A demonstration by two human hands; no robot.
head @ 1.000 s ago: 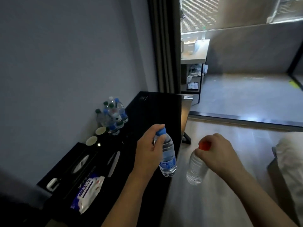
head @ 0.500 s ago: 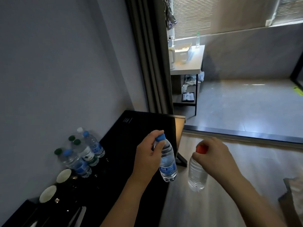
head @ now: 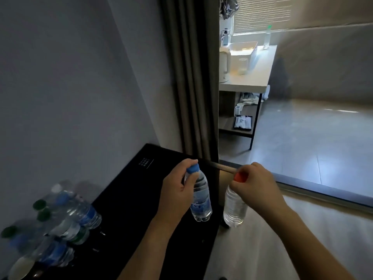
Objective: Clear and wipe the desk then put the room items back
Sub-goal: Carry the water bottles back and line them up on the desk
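My left hand [head: 177,188] grips a small water bottle with a blue cap and blue label [head: 200,201] by its neck, hanging above the black desk [head: 141,199] near its right edge. My right hand [head: 256,184] holds a clear bottle with an orange-red cap [head: 234,211] by the top, just past the desk's edge over the floor. Several more water bottles [head: 66,217] with blue and green caps stand blurred at the desk's left, against the wall.
A pale cup [head: 20,267] sits at the lower left corner. A dark curtain [head: 191,77] hangs behind the desk. Beyond it a white table [head: 248,77] carries a kettle, a tub and a bottle. Wooden floor [head: 262,249] lies to the right.
The view has swung forward and up along the desk; the bottle cluster slid toward the lower left. Both hands still carry their bottles, now nearer the desk's far end.
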